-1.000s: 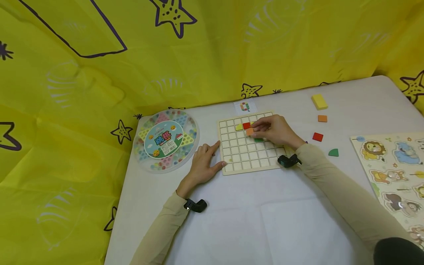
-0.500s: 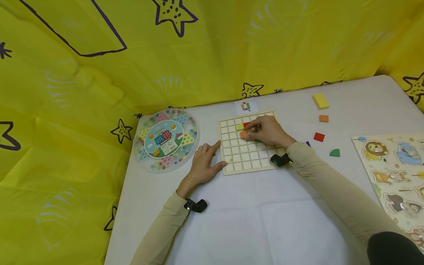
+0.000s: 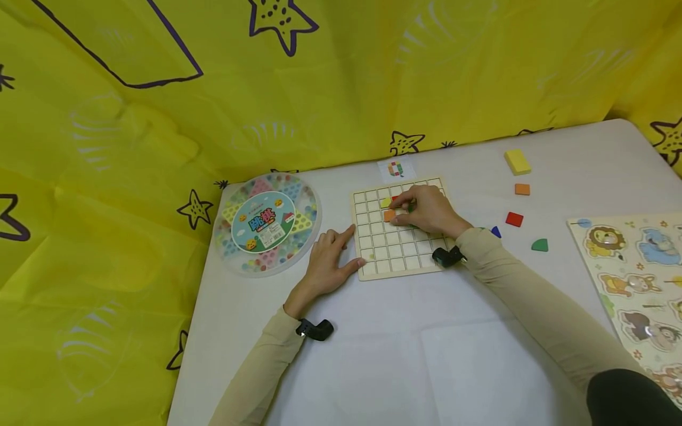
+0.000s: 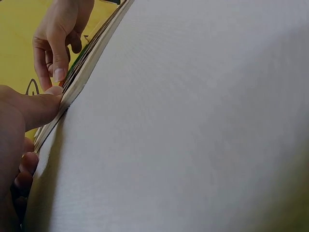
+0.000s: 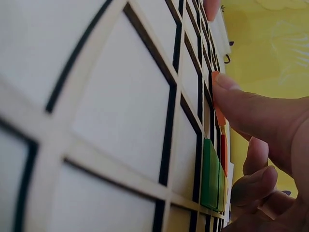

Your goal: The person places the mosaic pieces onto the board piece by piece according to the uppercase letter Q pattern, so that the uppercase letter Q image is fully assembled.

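Note:
My right hand (image 3: 428, 210) pinches an orange square tile (image 3: 389, 216) between thumb and finger, low over the gridded wooden board (image 3: 394, 239). In the right wrist view the thumb presses that orange tile (image 5: 218, 104) at the grid's surface. Behind it, a yellow tile (image 3: 386, 203) and a red tile (image 3: 395, 199) sit in the board, the red one partly covered by my fingers. Green tiles (image 5: 209, 174) lie in nearby cells. My left hand (image 3: 327, 266) rests at the board's left side, its thumb on the front corner and its index finger against the edge.
A picture card (image 3: 396, 170) lies behind the board. To the right are a yellow block (image 3: 517, 162), an orange tile (image 3: 522, 189), a red tile (image 3: 514, 219), and green (image 3: 540, 245) and blue pieces (image 3: 496, 232). A round marble game (image 3: 266, 260) stands left; an animal puzzle (image 3: 629, 254) lies far right.
My right hand has moved left and slightly toward me with the orange tile, shifting it to a cell below the yellow tile. My left hand has stayed in place.

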Action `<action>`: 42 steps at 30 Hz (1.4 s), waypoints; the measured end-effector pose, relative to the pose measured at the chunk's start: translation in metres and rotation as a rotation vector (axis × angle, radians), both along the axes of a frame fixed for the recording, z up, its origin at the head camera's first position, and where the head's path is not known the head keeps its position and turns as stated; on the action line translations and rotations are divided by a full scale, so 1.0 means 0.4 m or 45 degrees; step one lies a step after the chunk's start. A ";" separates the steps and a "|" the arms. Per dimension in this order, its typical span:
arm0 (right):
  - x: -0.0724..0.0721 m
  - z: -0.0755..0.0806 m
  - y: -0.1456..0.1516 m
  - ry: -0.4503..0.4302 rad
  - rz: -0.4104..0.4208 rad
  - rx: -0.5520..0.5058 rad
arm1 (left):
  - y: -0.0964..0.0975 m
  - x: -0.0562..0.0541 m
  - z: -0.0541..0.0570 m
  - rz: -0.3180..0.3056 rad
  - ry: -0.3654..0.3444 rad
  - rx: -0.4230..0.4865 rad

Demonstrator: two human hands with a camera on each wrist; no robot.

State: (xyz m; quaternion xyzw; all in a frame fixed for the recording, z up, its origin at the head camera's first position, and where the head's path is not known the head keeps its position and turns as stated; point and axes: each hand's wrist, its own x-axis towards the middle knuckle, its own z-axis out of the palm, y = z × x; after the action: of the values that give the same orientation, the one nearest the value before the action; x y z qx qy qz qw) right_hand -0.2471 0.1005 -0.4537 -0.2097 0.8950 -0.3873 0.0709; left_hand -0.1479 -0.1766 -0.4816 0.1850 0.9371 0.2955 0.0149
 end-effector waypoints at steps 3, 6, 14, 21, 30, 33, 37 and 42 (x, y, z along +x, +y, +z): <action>-0.003 -0.001 0.001 -0.015 -0.005 -0.005 | 0.000 -0.002 0.000 0.002 -0.005 0.001; -0.006 0.000 0.002 -0.031 -0.006 -0.001 | 0.000 -0.003 0.001 0.001 -0.002 0.000; -0.012 -0.003 -0.004 -0.017 0.000 0.012 | -0.004 -0.006 0.000 0.006 0.000 -0.004; -0.005 -0.002 -0.013 -0.015 -0.015 0.051 | -0.003 -0.005 -0.002 0.006 -0.017 -0.011; -0.004 0.006 -0.014 -0.013 0.000 0.077 | 0.001 0.001 0.001 0.005 -0.014 -0.009; -0.008 0.007 -0.014 -0.021 0.017 0.078 | 0.000 0.002 0.001 0.008 -0.009 -0.014; -0.010 0.006 -0.014 -0.020 0.020 0.076 | 0.000 0.002 0.000 0.012 -0.004 -0.014; -0.010 0.002 -0.005 0.001 0.011 0.039 | -0.002 0.001 -0.004 0.010 -0.003 -0.011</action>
State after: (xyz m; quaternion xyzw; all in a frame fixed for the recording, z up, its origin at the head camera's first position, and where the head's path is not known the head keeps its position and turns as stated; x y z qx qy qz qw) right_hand -0.2511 0.0984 -0.4530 -0.2126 0.9000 -0.3730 0.0755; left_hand -0.1476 -0.1772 -0.4830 0.1810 0.9390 0.2918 0.0157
